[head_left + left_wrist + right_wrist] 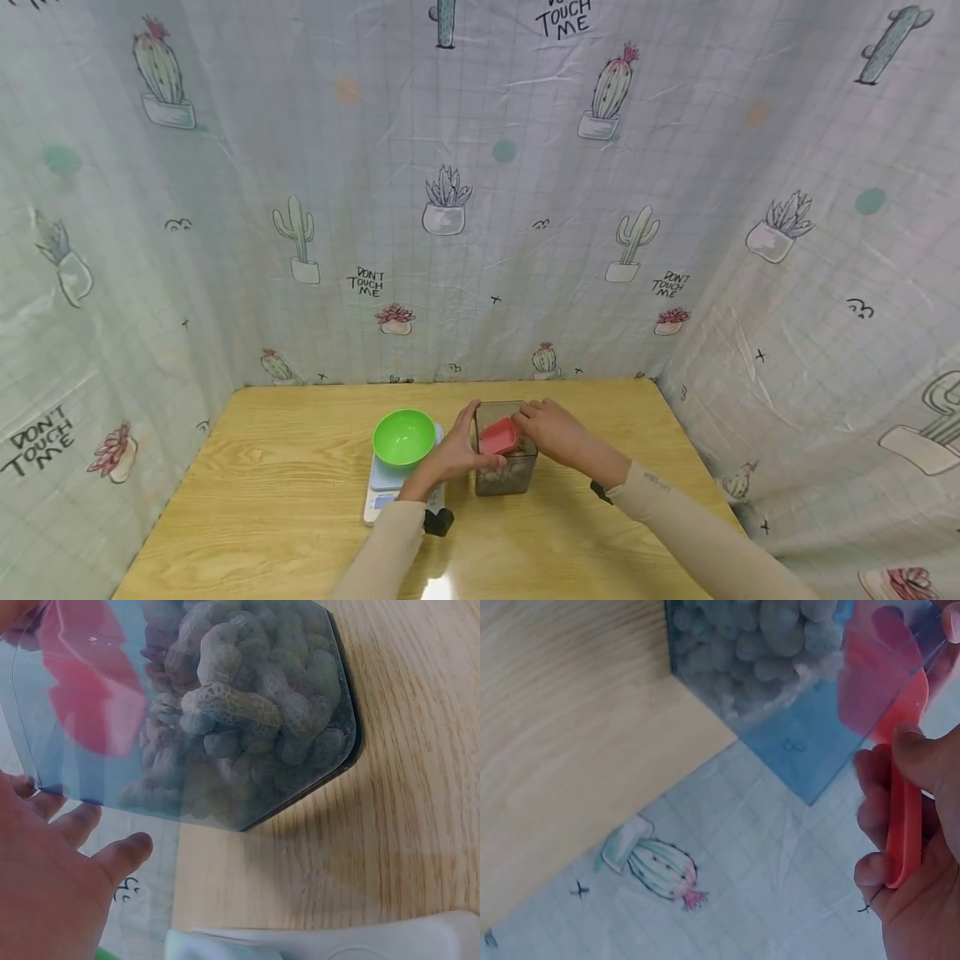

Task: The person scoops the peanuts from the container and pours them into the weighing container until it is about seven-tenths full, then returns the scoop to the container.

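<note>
A clear grey plastic container (pixel 504 483) stands on the table with unshelled peanuts (pixel 240 705) in its lower part. My left hand (pixel 452 454) holds it by the left side near the rim, fingers along the wall and thumb at the front. On the far side of the rim, my right hand (pixel 558 433) grips the handle of a red scoop (pixel 906 825). The scoop's head (pixel 498 437) is inside the container, above or against the peanuts; how much it carries cannot be told.
Left of the container, a green bowl (pixel 405 437) sits on a white kitchen scale (pixel 372 500) with a small display. The wooden table (pixel 285 492) is bordered at the back and sides by a cactus-print curtain (pixel 480 275).
</note>
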`<state>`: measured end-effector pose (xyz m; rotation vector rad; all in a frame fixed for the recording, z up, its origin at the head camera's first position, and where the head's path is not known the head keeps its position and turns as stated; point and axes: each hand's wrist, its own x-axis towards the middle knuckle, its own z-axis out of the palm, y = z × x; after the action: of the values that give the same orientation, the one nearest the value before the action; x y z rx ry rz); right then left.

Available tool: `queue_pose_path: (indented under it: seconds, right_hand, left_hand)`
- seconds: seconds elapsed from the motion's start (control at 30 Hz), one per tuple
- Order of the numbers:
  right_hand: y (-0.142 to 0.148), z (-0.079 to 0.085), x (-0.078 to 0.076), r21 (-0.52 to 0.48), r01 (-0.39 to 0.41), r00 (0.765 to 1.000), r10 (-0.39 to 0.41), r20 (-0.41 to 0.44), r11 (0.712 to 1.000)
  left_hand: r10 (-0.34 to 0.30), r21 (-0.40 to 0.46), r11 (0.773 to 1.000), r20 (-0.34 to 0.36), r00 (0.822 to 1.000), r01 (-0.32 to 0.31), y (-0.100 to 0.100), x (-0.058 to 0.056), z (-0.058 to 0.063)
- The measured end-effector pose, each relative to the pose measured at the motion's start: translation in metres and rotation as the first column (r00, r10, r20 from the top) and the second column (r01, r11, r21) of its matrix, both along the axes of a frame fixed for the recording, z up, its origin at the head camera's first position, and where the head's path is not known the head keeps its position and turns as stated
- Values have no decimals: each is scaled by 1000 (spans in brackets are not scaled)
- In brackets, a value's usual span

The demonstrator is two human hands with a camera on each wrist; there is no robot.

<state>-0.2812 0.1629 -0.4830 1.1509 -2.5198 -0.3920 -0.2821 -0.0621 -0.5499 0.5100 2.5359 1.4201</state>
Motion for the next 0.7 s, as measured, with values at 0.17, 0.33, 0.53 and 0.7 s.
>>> queue_pose_path:
  seconds: [0.17,0.33,0.53,0.7]
  right_hand:
    - [2,10,1,0,-8,999,8,31,1000]
    - [4,22,-2,83,-42,998,46,-46,996]
    - [1,37,-4,181,-60,990,81,-114,982]
    - [-5,43,-5,294,-38,980,94,-177,955]
  left_hand:
    - [6,-2,1000,17,1000,-6,-1,-1,-3]
    - [3,17,1000,18,1000,-3,-1,-2,-3]
    - [-8,19,1000,11,1000,8,-2,-2,-5]
    - [-15,26,1000,11,1000,14,-3,-2,-5]
